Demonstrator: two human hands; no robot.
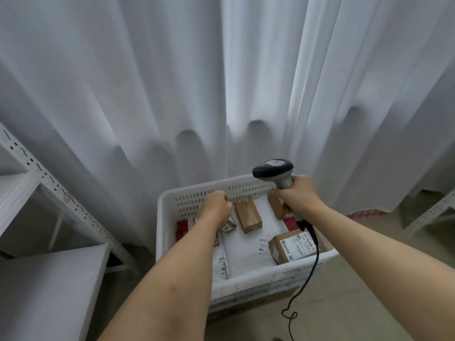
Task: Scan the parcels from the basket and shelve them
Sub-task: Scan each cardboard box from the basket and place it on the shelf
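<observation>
1. Far to the left of my left hand [216,207] stands the white shelf [46,286], its flat board bare and its slotted upright [56,190] slanting down toward the basket; a strip of floor lies between the shelf and the basket.
2. The white basket [187,193] sits below both hands, and its perforated far wall rises just beyond my left knuckles, with the curtain [172,82] hanging close behind it.
3. My left hand is down inside the basket with its fingers curled under; I cannot tell whether they grip anything. A small labelled parcel [227,226] lies just under its wrist.
4. Between my two hands a taped brown box [248,214] lies free, touching neither.
5. My right hand [299,195] grips the handle of the scanner [273,169], head tipped left; another brown parcel [275,205] peeks from behind those fingers.
6. Below my right wrist a labelled carton [293,247] rests on white mailers [243,254], and the scanner's cable [312,264] drops over the basket's near rim to the floor.
</observation>
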